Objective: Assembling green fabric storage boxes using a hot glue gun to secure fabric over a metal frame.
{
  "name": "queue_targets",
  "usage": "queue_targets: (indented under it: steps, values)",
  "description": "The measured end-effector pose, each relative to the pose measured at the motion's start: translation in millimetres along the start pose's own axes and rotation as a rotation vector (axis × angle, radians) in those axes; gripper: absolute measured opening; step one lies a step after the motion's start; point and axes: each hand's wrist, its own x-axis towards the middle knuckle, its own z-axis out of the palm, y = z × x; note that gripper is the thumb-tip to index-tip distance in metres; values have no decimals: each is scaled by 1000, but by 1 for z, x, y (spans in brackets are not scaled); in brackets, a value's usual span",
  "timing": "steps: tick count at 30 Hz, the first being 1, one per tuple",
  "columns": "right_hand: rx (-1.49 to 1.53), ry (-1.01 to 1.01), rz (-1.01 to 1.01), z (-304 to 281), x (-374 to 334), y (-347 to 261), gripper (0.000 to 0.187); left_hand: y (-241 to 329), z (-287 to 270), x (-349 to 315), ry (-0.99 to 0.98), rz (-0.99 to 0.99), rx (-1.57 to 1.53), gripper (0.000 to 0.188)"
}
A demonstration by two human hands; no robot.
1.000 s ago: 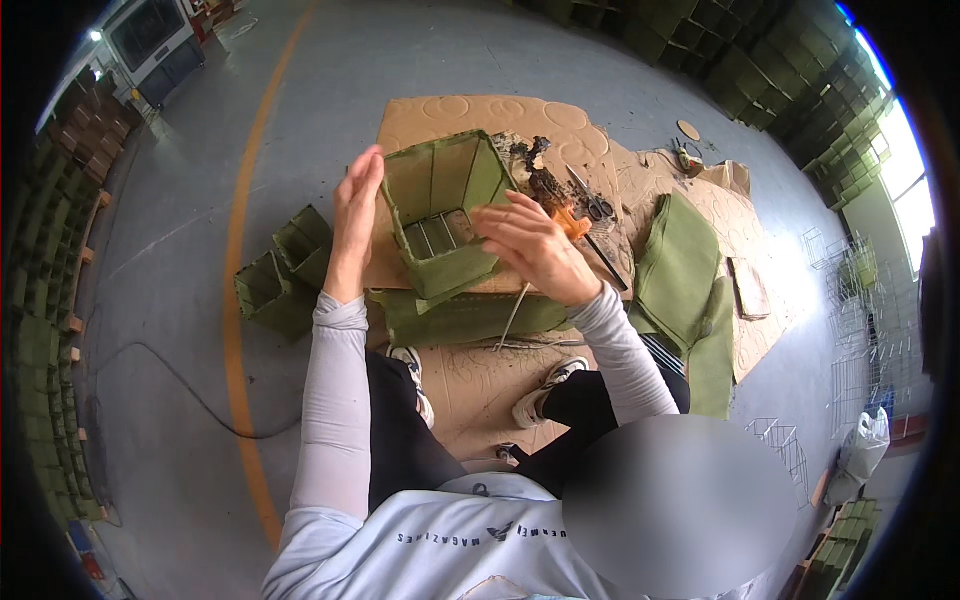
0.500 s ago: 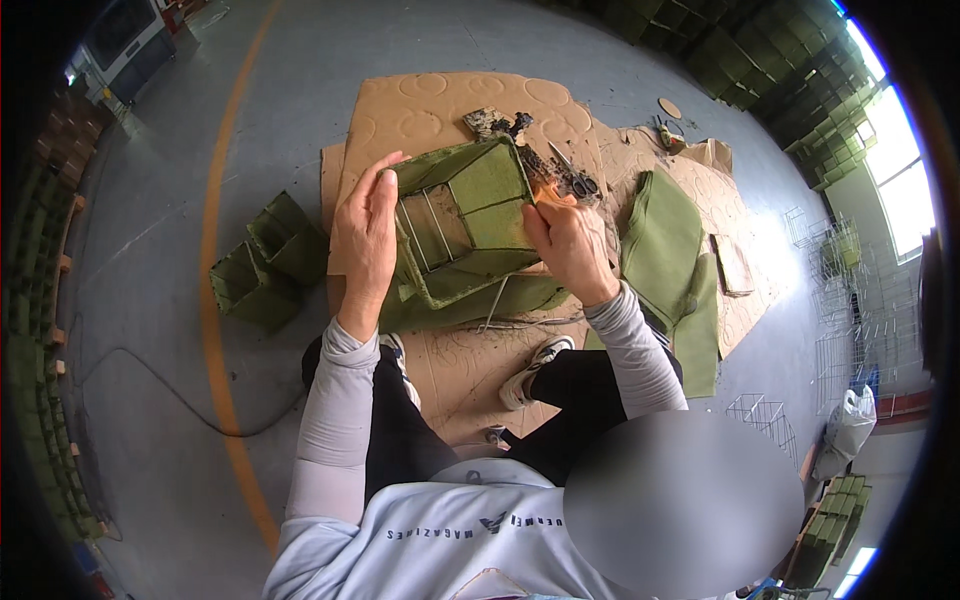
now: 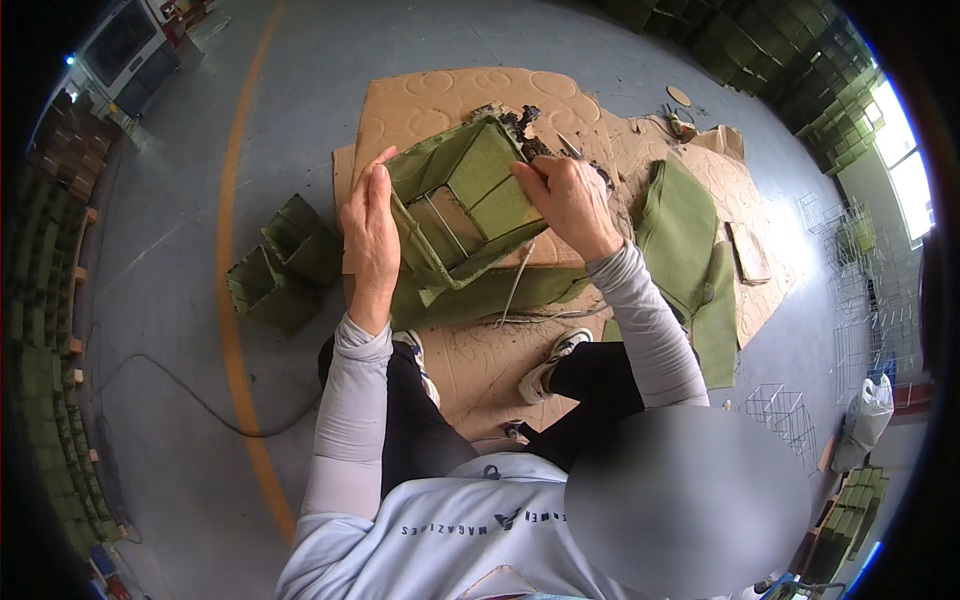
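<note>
I hold up a green fabric box on a wire frame (image 3: pixel 462 205), tilted with its open side toward me. My left hand (image 3: pixel 370 235) lies flat against its left wall, fingers straight. My right hand (image 3: pixel 565 200) grips its upper right edge, fingers curled over the fabric. A thin wire (image 3: pixel 517 282) hangs down from under the box. More green fabric (image 3: pixel 480 292) lies on the cardboard sheet (image 3: pixel 420 105) below it.
Two finished green boxes (image 3: pixel 280 265) stand on the grey floor at my left. Folded green fabric (image 3: pixel 690 250) lies at my right on the cardboard. Bare wire frames (image 3: pixel 780 405) stand at the right. An orange floor line (image 3: pixel 232 300) and a cable (image 3: pixel 190 395) run on the left.
The box has been lifted off the fabric pile and turned toward me. My left hand went from raised above it to flat on its left wall; my right hand shifted to its upper right edge.
</note>
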Motion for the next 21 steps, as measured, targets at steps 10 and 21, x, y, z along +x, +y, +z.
queue_targets:
  steps: [10,21]
  values:
    - [-75,189,-31,30,17,-10,37,-10,-2,13,185,182,-191,27]
    - [18,130,53,42,39,-15,37,-13,-8,49,76,304,656,11]
